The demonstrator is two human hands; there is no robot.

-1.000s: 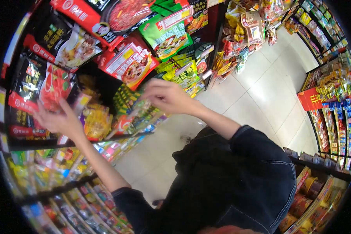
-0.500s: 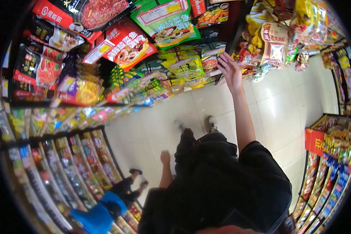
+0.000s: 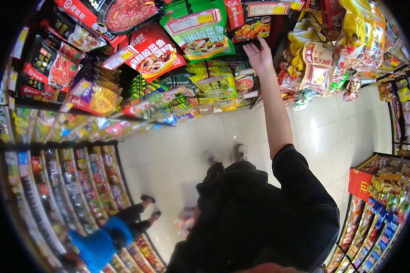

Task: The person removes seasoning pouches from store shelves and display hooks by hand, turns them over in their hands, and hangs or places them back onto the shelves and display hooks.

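Observation:
My right hand (image 3: 259, 54) reaches up to the hanging display, palm up with fingers spread and nothing in it. Its fingertips are at the lower edge of a black packet (image 3: 252, 31) with a food picture; whether they touch it I cannot tell. Left of the hand hangs a green seasoning pouch (image 3: 198, 34), with a red seasoning pouch (image 3: 152, 50) further left. Yellow pouches (image 3: 216, 84) hang lower down. My left hand is hidden by my body; a blurred pinkish package (image 3: 185, 223) shows beside my left side, and what supports it is unclear.
A brown-labelled bag (image 3: 317, 66) and yellow bags hang to the right. A person in a blue top (image 3: 93, 245) is at the lower left beside stocked shelves (image 3: 79, 182). A red-fronted bin (image 3: 362, 183) stands at the right. Pale floor tiles (image 3: 318, 129) lie below.
My right hand has moved up and slightly left, from beside the lower pouches to the black packet. My left hand has gone out of sight, and the pinkish package has appeared there.

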